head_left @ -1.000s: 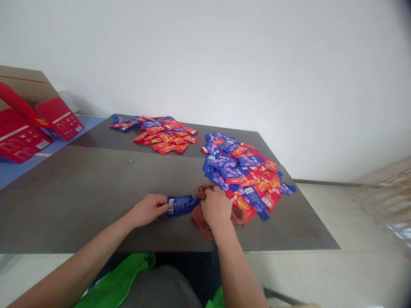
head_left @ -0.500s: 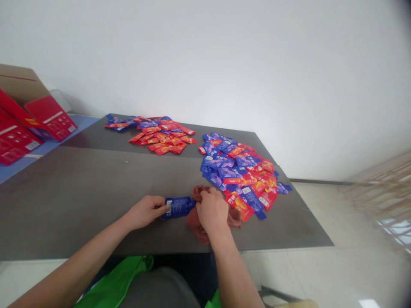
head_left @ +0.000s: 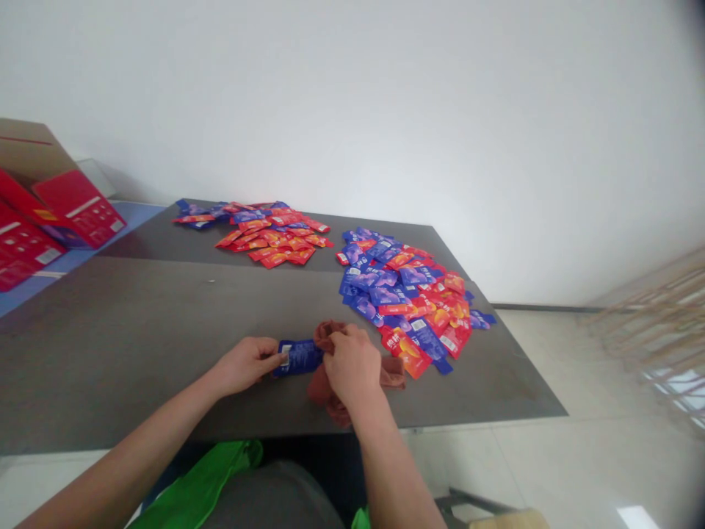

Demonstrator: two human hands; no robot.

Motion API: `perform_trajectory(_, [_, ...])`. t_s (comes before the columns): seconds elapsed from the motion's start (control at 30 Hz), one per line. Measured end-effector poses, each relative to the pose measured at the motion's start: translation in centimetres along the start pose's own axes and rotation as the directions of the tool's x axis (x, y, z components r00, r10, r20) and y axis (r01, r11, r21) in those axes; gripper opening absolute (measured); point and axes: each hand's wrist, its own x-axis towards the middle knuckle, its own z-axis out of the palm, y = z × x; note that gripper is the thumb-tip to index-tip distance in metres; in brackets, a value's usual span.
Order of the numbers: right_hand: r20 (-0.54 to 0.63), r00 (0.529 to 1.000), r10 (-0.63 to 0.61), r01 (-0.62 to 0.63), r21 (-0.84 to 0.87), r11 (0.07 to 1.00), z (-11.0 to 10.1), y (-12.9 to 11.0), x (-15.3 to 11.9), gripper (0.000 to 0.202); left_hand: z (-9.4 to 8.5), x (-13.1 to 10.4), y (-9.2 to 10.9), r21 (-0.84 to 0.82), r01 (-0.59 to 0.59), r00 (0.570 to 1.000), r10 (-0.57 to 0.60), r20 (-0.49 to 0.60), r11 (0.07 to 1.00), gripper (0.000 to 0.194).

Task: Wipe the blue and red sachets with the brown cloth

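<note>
A dark blue pouch (head_left: 302, 357) with a pale label lies low over the grey table, its left end pinched by my left hand (head_left: 249, 365). Bunched in my right hand (head_left: 353, 365) is a reddish-brown cloth (head_left: 324, 387), which covers the pouch's right end. The fingertips of that hand are partly hidden in the folds. Just beyond and right of the cloth spreads a pile of blue and red pouches (head_left: 393, 283); a red pouch (head_left: 406, 351) lies at its near edge.
Another pile of red and blue pouches (head_left: 272, 231) lies farther back on the grey table (head_left: 137, 330). Red cardboard boxes (head_left: 77, 209) stand at the left on a blue surface (head_left: 144, 215). A white wall rises behind. Wooden slats (head_left: 655, 316) are at the far right.
My right hand and the cloth have shifted slightly left along the pouch, covering more of its right end. My left hand keeps its pinch. The whole view has also shifted a little.
</note>
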Motion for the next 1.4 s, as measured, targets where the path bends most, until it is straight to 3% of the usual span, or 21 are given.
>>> perform_trajectory(0.07, [0.011,0.992,-0.128,0.127,0.061,0.990,0.4,-1.5,-0.4,0.017,0.0,0.1,0.0,-0.006,-0.015,1.000,0.015,0.004,1.000,0.040])
perform_trajectory(0.13, [0.048,0.987,-0.153,0.148,0.098,0.984,0.9,-1.8,-0.6,0.016,0.0,0.0,0.1,0.015,-0.034,0.999,0.034,-0.012,0.999,0.040])
perform_trajectory(0.27, [0.078,0.994,0.080,-0.082,0.023,0.996,0.6,0.9,0.2,0.015,0.0,-0.1,0.2,0.035,-0.020,0.999,0.021,-0.029,0.999,0.042])
perform_trajectory(0.33, [0.056,0.989,0.134,-0.132,-0.025,0.991,0.1,1.6,0.4,0.016,0.0,-0.2,0.1,0.016,-0.004,1.000,0.004,-0.015,1.000,0.042])
perform_trajectory(0.5, [-0.020,0.992,-0.123,0.124,0.063,0.990,0.7,-1.6,-0.7,0.015,0.0,0.1,-0.2,-0.007,-0.018,1.000,0.018,0.004,1.000,0.043])
perform_trajectory(0.57, [0.011,0.989,-0.149,0.147,0.103,0.984,1.2,-2.2,-1.0,0.015,0.0,0.1,-0.1,0.010,-0.040,0.999,0.040,-0.011,0.999,0.043])
perform_trajectory(0.7, [0.092,0.995,0.039,-0.046,0.068,0.997,0.9,0.7,-0.4,0.016,0.1,-0.1,-0.1,0.032,-0.027,0.999,0.029,-0.040,0.999,0.046])
perform_trajectory(0.8, [0.058,0.991,0.123,-0.123,0.006,0.992,-0.1,2.2,0.2,0.015,0.3,-0.1,-0.2,0.009,-0.017,0.999,0.018,-0.034,1.000,0.045])
perform_trajectory(0.93, [-0.053,0.998,-0.031,0.034,0.055,0.998,0.1,-0.9,-0.3,0.011,0.4,-0.1,-0.2,-0.009,-0.009,1.000,0.009,-0.030,1.000,0.045])
perform_trajectory(1.03, [-0.048,0.990,-0.134,0.138,0.096,0.986,1.5,-3.0,-0.8,0.009,0.5,-0.2,0.0,0.012,-0.056,0.996,0.056,-0.064,0.998,0.040])
perform_trajectory(1.13, [0.009,0.998,-0.066,0.065,0.066,0.996,2.1,-1.4,-0.6,0.010,0.5,-0.2,0.2,0.060,-0.094,0.991,0.099,-0.095,0.994,0.041])
perform_trajectory(1.27, [0.010,0.994,0.107,-0.107,-0.043,0.993,0.7,2.4,0.3,0.013,0.5,-0.2,0.3,0.057,-0.099,0.990,0.104,-0.095,0.993,0.040])
perform_trajectory(1.33, [-0.029,0.995,0.090,-0.092,-0.056,0.994,0.0,2.5,0.2,0.012,0.5,-0.1,0.3,0.047,-0.085,0.991,0.090,-0.099,0.995,0.040])
perform_trajectory(1.4, [-0.061,0.998,0.000,-0.001,-0.025,1.000,0.0,1.0,-0.3,0.011,0.6,-0.1,0.3,0.043,-0.076,0.991,0.080,-0.104,0.996,0.041])
